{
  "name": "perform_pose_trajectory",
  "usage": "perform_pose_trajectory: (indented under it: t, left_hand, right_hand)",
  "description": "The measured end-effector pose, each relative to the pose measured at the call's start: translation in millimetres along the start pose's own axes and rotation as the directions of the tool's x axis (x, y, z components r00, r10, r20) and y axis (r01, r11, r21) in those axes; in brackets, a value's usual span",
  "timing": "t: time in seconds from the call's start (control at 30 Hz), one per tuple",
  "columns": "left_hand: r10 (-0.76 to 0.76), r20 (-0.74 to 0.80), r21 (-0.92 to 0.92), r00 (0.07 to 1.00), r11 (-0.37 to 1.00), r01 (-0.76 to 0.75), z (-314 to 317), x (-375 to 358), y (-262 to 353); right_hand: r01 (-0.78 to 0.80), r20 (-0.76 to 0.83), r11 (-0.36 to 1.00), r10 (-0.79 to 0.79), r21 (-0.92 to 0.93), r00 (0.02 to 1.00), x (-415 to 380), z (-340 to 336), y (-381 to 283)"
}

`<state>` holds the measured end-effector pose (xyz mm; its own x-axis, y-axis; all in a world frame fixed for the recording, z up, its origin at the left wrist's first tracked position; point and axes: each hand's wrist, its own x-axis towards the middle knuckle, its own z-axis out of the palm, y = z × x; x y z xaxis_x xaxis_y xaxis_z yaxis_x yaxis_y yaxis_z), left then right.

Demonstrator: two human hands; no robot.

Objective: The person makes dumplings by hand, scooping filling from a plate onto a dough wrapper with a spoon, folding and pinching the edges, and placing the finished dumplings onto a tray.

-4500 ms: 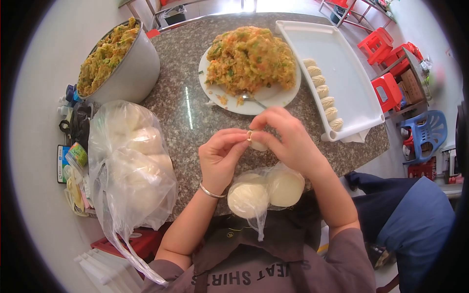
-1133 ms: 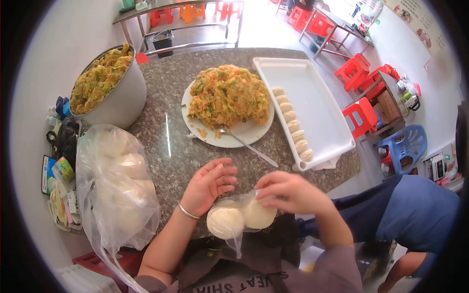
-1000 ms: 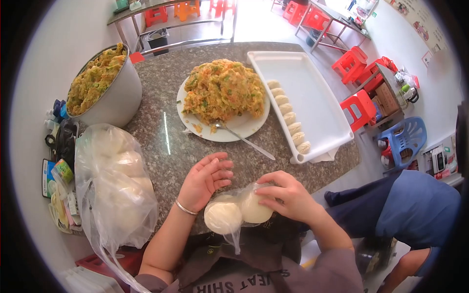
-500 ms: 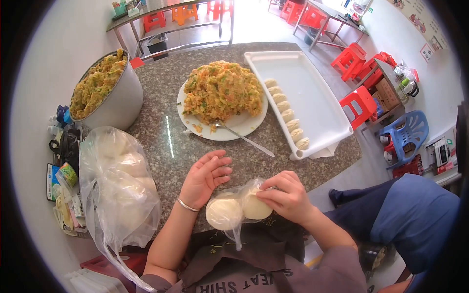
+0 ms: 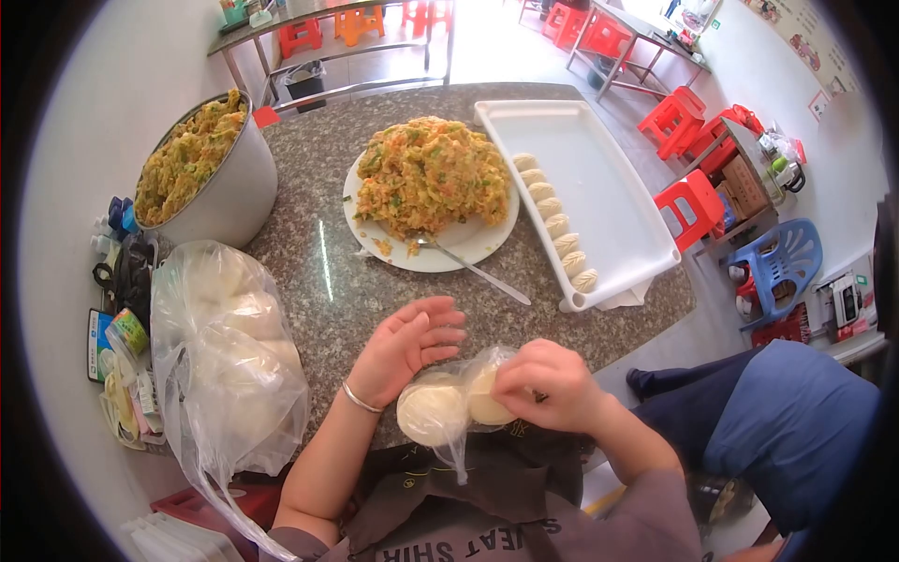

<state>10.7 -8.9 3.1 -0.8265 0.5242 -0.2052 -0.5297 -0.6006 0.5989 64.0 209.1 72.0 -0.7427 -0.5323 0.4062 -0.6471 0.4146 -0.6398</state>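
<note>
A small clear plastic bag with two stacks of round dumpling wrappers (image 5: 432,414) lies at the table's near edge. My right hand (image 5: 548,382) is closed in a pinch at the edge of the right-hand stack; its fingertips partly cover the wrappers. My left hand (image 5: 405,348) is open just above the left stack, palm turned inward, fingers apart and nothing in it. Beyond my hands, a white plate (image 5: 361,245) carries a heap of chopped vegetable filling (image 5: 431,178) with a metal spoon (image 5: 482,273) resting in it. Folded dumplings (image 5: 556,225) line the left side of a white tray (image 5: 609,187).
On the left stand a metal pot (image 5: 229,192) full of filling and a large plastic bag of wrappers (image 5: 239,365). A person's blue-clad leg (image 5: 787,412) is close on the right. Red stools (image 5: 688,208) and a blue chair (image 5: 777,267) are beyond the table.
My right hand has turned and its fingers have curled in more over the wrapper stack. My left hand has shifted slightly right. The view has moved a little.
</note>
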Motion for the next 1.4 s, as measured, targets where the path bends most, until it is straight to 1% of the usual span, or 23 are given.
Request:
perform_pose_trajectory:
  t: [0.07, 0.1, 0.17, 0.2, 0.27, 0.33, 0.37, 0.4, 0.47, 0.53, 0.6, 0.63, 0.7, 0.73, 0.8, 0.93, 0.97, 1.0, 1.07, 1.17, 1.27, 1.33, 1.4]
  left_hand:
    - [-0.012, 0.154, 0.052, 0.988, 0.999, 0.004, 8.7, -2.4, -0.7]
    - [-0.016, 0.154, 0.056, 0.988, 0.998, 0.007, 7.4, -4.4, -1.5]
    - [0.023, 0.320, 0.141, 0.947, 0.987, -0.071, 2.0, -7.6, -4.2]
    - [0.020, 0.319, 0.148, 0.947, 0.987, -0.070, -2.1, -5.7, -5.0]
    - [0.036, 0.210, 0.023, 0.977, 0.999, -0.042, -11.5, -2.1, -6.0]
    - [0.072, 0.151, 0.001, 0.986, 0.997, -0.073, -5.7, -1.5, -1.4]
    - [0.087, 0.056, 0.009, 0.995, 0.996, -0.088, -4.0, -0.7, -0.8]
    - [0.103, -0.039, 0.016, 0.994, 0.995, -0.102, -3.2, 0.0, -0.6]
    - [0.087, -0.069, 0.017, 0.994, 0.996, -0.086, -4.5, 0.7, -0.2]
    - [0.068, -0.101, 0.017, 0.993, 0.998, -0.066, -2.7, 1.4, 0.7]
    - [0.104, -0.183, -0.029, 0.978, 0.993, -0.111, 2.2, 1.3, 3.0]
    - [0.106, -0.192, -0.029, 0.976, 0.993, -0.114, 0.2, 1.7, 2.9]
    - [0.128, -0.204, -0.048, 0.971, 0.989, -0.141, -6.2, 3.0, 1.0]
    - [0.127, -0.210, -0.047, 0.969, 0.989, -0.140, -8.8, 2.8, 0.2]
    - [0.118, -0.165, -0.074, 0.979, 0.989, -0.131, -12.7, 2.8, -1.6]
    - [0.134, -0.185, -0.076, 0.974, 0.986, -0.150, -14.7, 2.9, -2.4]
    - [0.136, -0.225, -0.079, 0.965, 0.984, -0.157, -12.2, 3.4, -1.7]
    - [0.137, -0.263, -0.082, 0.955, 0.983, -0.164, -10.5, 4.3, -1.1]
    - [0.128, -0.253, -0.089, 0.959, 0.984, -0.154, -10.0, 5.5, -0.1]
    - [0.097, -0.249, -0.084, 0.964, 0.989, -0.122, -11.7, 4.0, -1.0]
    - [0.097, -0.230, -0.072, 0.968, 0.991, -0.116, -12.6, 3.9, 1.0]
    - [0.098, -0.224, -0.085, 0.970, 0.989, -0.119, -12.1, 3.7, 1.0]
    - [0.100, -0.232, -0.065, 0.968, 0.991, -0.118, -10.6, 5.1, 1.8]
  right_hand:
    - [-0.076, -0.160, 0.992, 0.092, 0.105, 0.983, 13.6, 0.3, -3.3]
    - [-0.044, -0.214, 0.993, 0.066, 0.108, 0.975, 22.4, 2.2, -1.7]
    - [-0.089, -0.231, 0.985, 0.122, 0.146, 0.965, 33.4, 11.7, 2.1]
    - [-0.130, -0.240, 0.974, 0.173, 0.183, 0.955, 37.4, 15.4, 7.1]
    - [-0.085, -0.250, 0.984, 0.123, 0.156, 0.961, 43.2, 19.2, 29.5]
    - [-0.115, -0.325, 0.980, 0.056, -0.164, 0.944, 46.9, 17.4, 53.3]
    - [-0.199, -0.312, 0.947, 0.115, -0.253, 0.943, 43.7, 18.6, 66.9]
    - [-0.192, -0.305, 0.948, 0.111, -0.253, 0.946, 43.0, 19.2, 71.2]
    - [-0.394, -0.122, 0.900, 0.377, -0.189, 0.918, 41.0, 22.4, 76.2]
    - [-0.360, -0.109, 0.910, 0.344, -0.207, 0.933, 43.7, 25.6, 78.9]
    - [-0.291, -0.155, 0.920, 0.258, -0.262, 0.954, 47.9, 20.9, 73.8]
    - [-0.288, -0.149, 0.923, 0.257, -0.255, 0.955, 51.5, 17.0, 67.2]
    - [-0.285, -0.227, 0.921, 0.227, -0.265, 0.947, 56.9, 9.3, 56.1]
    - [-0.286, -0.225, 0.922, 0.230, -0.260, 0.947, 56.9, 10.6, 59.8]
    - [-0.257, -0.312, 0.918, 0.160, -0.301, 0.936, 53.2, 17.0, 73.7]
    - [-0.222, -0.277, 0.943, 0.150, -0.249, 0.949, 36.1, 35.1, 87.9]
    - [-0.280, -0.270, 0.938, 0.220, -0.207, 0.937, 33.2, 39.2, 85.7]
    - [-0.280, -0.269, 0.938, 0.220, -0.207, 0.938, 33.9, 37.4, 82.6]
    - [-0.301, -0.276, 0.947, 0.261, -0.115, 0.925, 39.4, 28.6, 73.3]
    - [-0.377, -0.284, 0.917, 0.331, -0.126, 0.900, 52.4, 16.1, 64.5]
    - [-0.325, -0.305, 0.934, 0.270, -0.148, 0.913, 40.0, 26.5, 85.3]
    - [-0.352, -0.276, 0.925, 0.303, -0.147, 0.912, 38.7, 23.4, 76.7]
    - [-0.473, -0.170, 0.875, 0.452, -0.105, 0.875, 37.2, 19.2, 71.1]
